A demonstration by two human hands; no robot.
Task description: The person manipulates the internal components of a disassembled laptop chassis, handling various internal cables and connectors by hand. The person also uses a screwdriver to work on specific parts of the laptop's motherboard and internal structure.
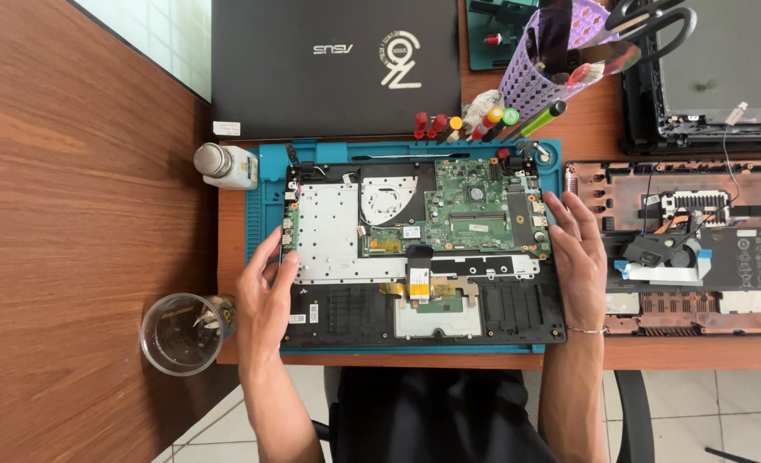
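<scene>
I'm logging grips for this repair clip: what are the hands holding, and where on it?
Both hold the opened laptop base: the left hand grips its left edge, the right hand lies against its right edge.
</scene>
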